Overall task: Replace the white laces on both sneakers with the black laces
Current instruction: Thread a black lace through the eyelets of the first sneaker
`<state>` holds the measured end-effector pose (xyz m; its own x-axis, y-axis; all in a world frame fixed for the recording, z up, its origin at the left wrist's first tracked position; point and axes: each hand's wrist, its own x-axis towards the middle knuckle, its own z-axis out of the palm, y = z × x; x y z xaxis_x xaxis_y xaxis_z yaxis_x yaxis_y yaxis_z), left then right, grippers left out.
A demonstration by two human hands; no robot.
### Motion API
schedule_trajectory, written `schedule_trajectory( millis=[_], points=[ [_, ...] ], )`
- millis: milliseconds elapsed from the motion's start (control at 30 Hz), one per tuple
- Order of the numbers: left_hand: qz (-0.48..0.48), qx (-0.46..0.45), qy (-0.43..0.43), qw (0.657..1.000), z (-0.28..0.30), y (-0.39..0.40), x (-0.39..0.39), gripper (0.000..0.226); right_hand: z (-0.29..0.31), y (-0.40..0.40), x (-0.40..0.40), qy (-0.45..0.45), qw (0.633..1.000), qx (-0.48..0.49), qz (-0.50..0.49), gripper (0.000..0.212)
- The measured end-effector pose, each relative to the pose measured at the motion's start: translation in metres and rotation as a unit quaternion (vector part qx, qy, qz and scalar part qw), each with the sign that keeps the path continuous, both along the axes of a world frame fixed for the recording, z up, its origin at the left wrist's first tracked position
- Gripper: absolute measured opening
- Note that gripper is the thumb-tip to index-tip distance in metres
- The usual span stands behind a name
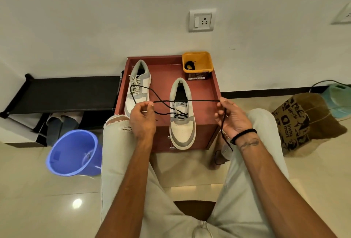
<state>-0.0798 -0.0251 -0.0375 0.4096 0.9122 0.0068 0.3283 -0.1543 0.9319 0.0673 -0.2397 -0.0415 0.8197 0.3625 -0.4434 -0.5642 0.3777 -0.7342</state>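
Observation:
Two grey and white sneakers stand on a low red-brown table. The left sneaker still carries its white lace. The right sneaker has a black lace threaded through its lowest eyelets. My left hand pinches one part of this lace near the left sneaker's toe. My right hand pinches the other part at the table's right edge, with the lace taut between both hands. One end hangs down past my right wrist; a loop lies over the left sneaker. A second black lace is coiled in a yellow tub.
A blue bucket stands on the floor at the left, beside a black shoe rack. A brown paper bag sits at the right. The wall with a socket is right behind the table. My knees flank the table's front.

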Motion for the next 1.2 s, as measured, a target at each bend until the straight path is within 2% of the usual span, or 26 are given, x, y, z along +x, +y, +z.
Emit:
schedule_trajectory(
  millis=[67,133,200,300,367,433,567,767,867,967,1067,1200],
  points=[
    [0.002,0.010,0.000,1.000,0.003,-0.002,-0.001,0.027,0.000,0.001,-0.001,-0.023,1.000,-0.011,0.002,0.007],
    [-0.033,0.118,0.019,0.992,0.001,-0.007,-0.003,0.033,0.000,0.007,-0.005,-0.063,0.996,-0.041,0.043,0.014],
    [-0.134,0.185,0.023,0.973,-0.006,-0.014,-0.002,0.039,0.001,0.015,-0.013,-0.100,0.984,-0.074,0.128,0.021],
    [-0.304,0.205,0.034,0.930,-0.015,-0.027,0.001,0.036,0.000,0.028,-0.024,-0.144,0.951,-0.092,0.258,0.027],
    [-0.342,0.214,0.043,0.914,-0.014,-0.031,0.002,0.025,-0.001,0.033,-0.028,-0.166,0.939,-0.112,0.279,0.027],
    [-0.313,0.204,0.055,0.926,-0.012,-0.030,0.002,0.020,-0.003,0.036,-0.027,-0.161,0.947,-0.138,0.242,0.022],
    [-0.191,0.182,0.097,0.960,-0.009,-0.019,-0.001,0.019,-0.010,0.031,-0.015,-0.120,0.966,-0.178,0.144,0.019],
    [-0.110,0.202,0.184,0.956,-0.012,-0.018,-0.004,0.019,-0.013,0.022,-0.011,-0.077,0.969,-0.209,0.106,0.007],
    [-0.073,0.183,0.186,0.963,-0.016,-0.010,-0.005,0.020,-0.015,0.022,-0.008,-0.093,0.964,-0.231,0.095,0.007],
    [-0.096,0.194,0.171,0.961,-0.020,-0.007,-0.007,0.032,-0.013,0.024,-0.009,-0.131,0.954,-0.238,0.128,0.013],
    [-0.186,0.228,0.153,0.944,-0.017,-0.022,-0.003,0.047,-0.009,0.030,-0.017,-0.183,0.928,-0.236,0.221,0.019],
    [-0.306,0.202,0.077,0.927,-0.021,-0.037,0.008,0.045,-0.006,0.034,-0.026,-0.229,0.898,-0.242,0.286,0.014]
  ],
)
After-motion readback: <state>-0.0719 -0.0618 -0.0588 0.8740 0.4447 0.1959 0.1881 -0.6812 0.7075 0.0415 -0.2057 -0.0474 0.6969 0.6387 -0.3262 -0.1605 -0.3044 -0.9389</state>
